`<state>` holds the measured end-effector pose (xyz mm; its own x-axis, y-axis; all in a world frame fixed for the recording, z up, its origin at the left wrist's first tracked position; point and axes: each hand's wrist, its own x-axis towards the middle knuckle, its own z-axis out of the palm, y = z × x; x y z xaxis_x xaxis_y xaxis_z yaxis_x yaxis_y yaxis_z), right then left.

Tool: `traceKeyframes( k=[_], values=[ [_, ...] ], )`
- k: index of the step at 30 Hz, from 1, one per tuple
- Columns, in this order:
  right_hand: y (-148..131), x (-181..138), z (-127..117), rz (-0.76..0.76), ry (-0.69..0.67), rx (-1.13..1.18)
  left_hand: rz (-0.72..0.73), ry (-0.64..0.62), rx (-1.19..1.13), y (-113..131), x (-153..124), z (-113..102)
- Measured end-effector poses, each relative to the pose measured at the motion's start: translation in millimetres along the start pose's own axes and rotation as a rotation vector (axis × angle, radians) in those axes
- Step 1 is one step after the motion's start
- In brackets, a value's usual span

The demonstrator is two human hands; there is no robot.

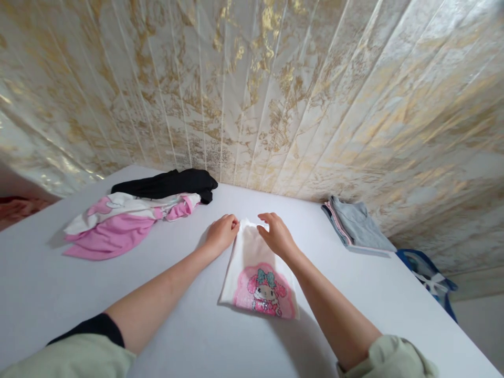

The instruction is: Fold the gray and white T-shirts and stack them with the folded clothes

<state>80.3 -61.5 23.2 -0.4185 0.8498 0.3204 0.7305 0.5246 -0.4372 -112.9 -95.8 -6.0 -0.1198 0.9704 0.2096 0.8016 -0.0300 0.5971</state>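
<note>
A white folded garment (pixel 258 273) with a pink cartoon print lies on the white table (pixel 197 336) in front of me. My left hand (pixel 222 233) pinches its far left corner with curled fingers. My right hand (pixel 275 233) rests on the far right corner, fingers bent down onto the cloth. Both forearms reach forward over the table.
A pink and white garment (pixel 118 223) lies crumpled at the left, a black garment (pixel 169 184) behind it. A folded grey stack (pixel 356 228) sits at the right near the marbled wall (pixel 275 94). A blue bag (pixel 427 273) stands beyond the table's right edge.
</note>
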Motion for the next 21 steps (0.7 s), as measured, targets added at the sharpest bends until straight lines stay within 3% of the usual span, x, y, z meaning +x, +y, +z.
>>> traceKeyframes(
  k=[4,8,21],
  values=[
    [-14,29,36,0.02,-0.029,0.031,0.034,0.006,0.028,2,-3,-1],
    [-14,36,55,0.042,-0.044,0.037,0.044,0.007,0.048,-2,-4,1],
    [-11,28,59,0.127,-0.068,0.18,0.041,-0.009,0.046,-1,-5,3]
  ],
)
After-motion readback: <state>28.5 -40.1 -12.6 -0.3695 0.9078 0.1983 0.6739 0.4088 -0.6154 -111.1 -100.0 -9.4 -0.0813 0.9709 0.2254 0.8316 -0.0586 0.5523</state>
